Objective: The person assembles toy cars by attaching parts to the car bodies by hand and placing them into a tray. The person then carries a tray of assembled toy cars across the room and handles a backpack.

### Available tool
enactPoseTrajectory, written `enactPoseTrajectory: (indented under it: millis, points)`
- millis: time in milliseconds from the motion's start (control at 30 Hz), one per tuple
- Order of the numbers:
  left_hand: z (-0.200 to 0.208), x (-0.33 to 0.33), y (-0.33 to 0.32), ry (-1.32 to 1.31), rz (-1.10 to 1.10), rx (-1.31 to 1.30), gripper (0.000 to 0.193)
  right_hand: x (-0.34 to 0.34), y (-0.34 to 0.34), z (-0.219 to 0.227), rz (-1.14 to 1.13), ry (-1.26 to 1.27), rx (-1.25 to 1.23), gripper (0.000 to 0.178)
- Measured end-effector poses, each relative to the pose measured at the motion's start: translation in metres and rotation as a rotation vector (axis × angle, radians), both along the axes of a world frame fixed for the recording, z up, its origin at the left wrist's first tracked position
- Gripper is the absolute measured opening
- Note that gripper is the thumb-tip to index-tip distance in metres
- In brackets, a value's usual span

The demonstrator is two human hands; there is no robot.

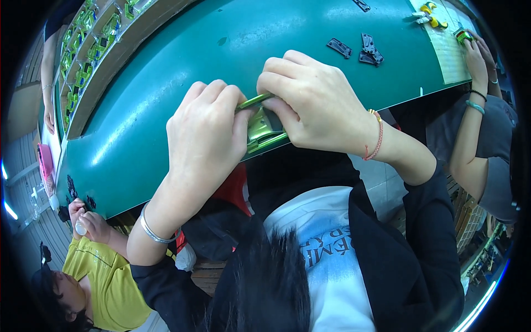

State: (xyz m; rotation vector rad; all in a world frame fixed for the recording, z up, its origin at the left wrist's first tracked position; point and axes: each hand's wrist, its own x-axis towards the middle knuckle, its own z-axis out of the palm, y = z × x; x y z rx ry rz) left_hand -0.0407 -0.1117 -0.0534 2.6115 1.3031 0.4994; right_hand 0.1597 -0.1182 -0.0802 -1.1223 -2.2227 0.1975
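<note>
Between my two hands is a shiny green plastic housing (pixel 261 125), held just over the near edge of the green table. My left hand (pixel 206 124) grips its left end, thumb pressed against the side and fingers curled over the top. On the other end, my right hand (pixel 310 99) pinches the upper rim with thumb and bent fingers. A dark part shows inside the housing near my right thumb. My fingers hide both ends, so its full shape cannot be made out.
Several black plastic plates (pixel 369 52) lie at the back right of the table (pixel 265 33). A divided box (pixel 108 72) of green parts stands at the far left. Yellow-handled pliers (pixel 434 16) lie far right. A person in yellow (pixel 105 276) sits left; another person's hands (pixel 478 58) work at right.
</note>
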Motion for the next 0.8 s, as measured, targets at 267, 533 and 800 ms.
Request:
enactPoseTrajectory:
  millis: [267, 533, 800]
  points:
    - [-0.009, 0.004, -0.001, -0.142, -0.127, 0.116, 0.018, -0.011, -0.008, -0.004, 0.051, 0.071, -0.031, 0.012]
    - [-0.003, -0.001, -0.005, -0.026, -0.103, 0.078, 0.016, -0.008, -0.006, -0.003, 0.072, 0.068, -0.150, 0.018]
    - [-0.009, -0.003, -0.010, -0.146, -0.089, 0.096, 0.017, -0.006, -0.009, -0.008, 0.094, 0.126, -0.073, 0.007]
